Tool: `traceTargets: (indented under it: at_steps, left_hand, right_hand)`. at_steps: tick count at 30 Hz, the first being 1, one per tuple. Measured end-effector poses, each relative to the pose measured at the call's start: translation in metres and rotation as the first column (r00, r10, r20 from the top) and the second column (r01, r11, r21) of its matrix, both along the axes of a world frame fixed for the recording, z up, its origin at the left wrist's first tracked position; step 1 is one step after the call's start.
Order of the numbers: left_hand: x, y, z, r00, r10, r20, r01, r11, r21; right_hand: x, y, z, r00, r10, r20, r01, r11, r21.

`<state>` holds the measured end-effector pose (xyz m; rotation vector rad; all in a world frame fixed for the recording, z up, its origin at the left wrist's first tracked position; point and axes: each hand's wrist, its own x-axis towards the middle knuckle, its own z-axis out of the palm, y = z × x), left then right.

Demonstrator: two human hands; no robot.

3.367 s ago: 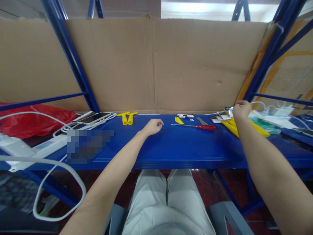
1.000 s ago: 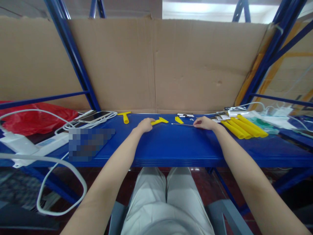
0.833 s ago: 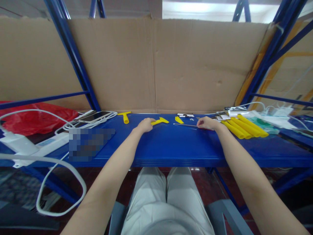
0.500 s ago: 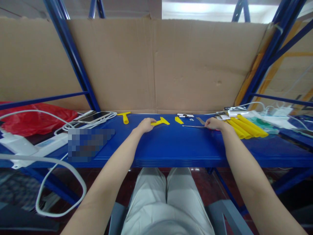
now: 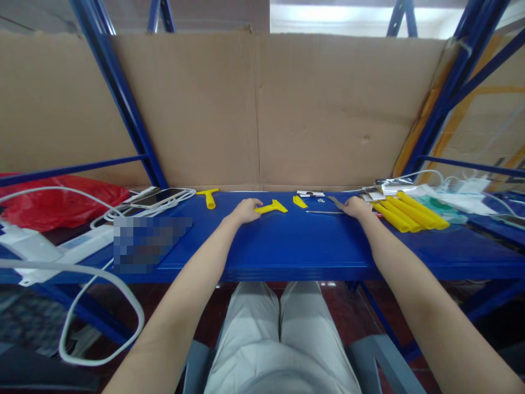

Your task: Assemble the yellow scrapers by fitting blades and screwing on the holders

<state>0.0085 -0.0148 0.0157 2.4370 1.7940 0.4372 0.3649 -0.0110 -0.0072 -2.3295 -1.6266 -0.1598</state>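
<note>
My left hand (image 5: 246, 211) is closed around the handle end of a yellow T-shaped scraper (image 5: 272, 207), whose wide head points right. My right hand (image 5: 357, 208) has its fingers closed at the near end of a flat grey metal blade (image 5: 336, 202) lying on the table. Beneath that hand runs a screwdriver (image 5: 325, 212), its thin shaft pointing left and a bit of red handle showing to the right. Between the hands lie a small yellow wedge-shaped piece (image 5: 299, 202) and several tiny metal parts (image 5: 321, 200). A second yellow T-shaped scraper (image 5: 210, 198) rests left of my left hand.
Several yellow tubes (image 5: 410, 213) lie at the right of the blue table (image 5: 287, 246). A small black-and-white item (image 5: 310, 193) sits at the back. On the left are white cables (image 5: 172, 200), a power strip (image 5: 88, 241) and a red bag (image 5: 61, 200). Cardboard (image 5: 262, 109) stands behind.
My right hand has shifted slightly from the screwdriver's handle to the end of the metal blade. My left hand keeps the yellow scraper in nearly the same place.
</note>
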Motion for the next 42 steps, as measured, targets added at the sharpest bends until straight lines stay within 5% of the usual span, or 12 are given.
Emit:
traceTargets:
  at_steps: [4,21,26,34,37,42]
  left_hand:
    - [0.000,0.003,-0.003,1.000,-0.023,-0.005,0.023,1.000,-0.009]
    - [0.011,0.001,-0.009,0.983,-0.130,-0.130,0.136,0.990,0.036]
    - [0.023,0.003,-0.023,0.966,-0.218,-0.137,0.237,0.962,0.138]
    - [0.031,0.001,-0.026,0.950,-0.162,-0.268,0.215,0.959,0.184]
    - [0.031,-0.002,-0.025,0.953,-0.152,-0.263,0.211,0.954,0.211]
    - [0.025,-0.011,-0.017,0.972,-0.125,-0.200,0.167,0.964,0.206]
  right_hand:
    - [-0.002,0.002,0.000,0.996,-0.080,-0.027,0.077,0.994,-0.080]
    - [-0.008,0.000,0.008,0.991,-0.102,-0.093,0.104,0.994,0.024]
    - [-0.023,-0.010,0.017,0.990,-0.011,-0.142,0.033,0.988,0.152]
    - [-0.069,-0.009,0.022,0.963,0.245,-0.113,-0.206,0.938,0.280]
    - [-0.092,-0.001,0.028,0.895,0.366,-0.254,-0.298,0.916,0.268]
    - [-0.126,0.007,0.031,0.507,0.450,-0.735,-0.304,0.891,0.336]
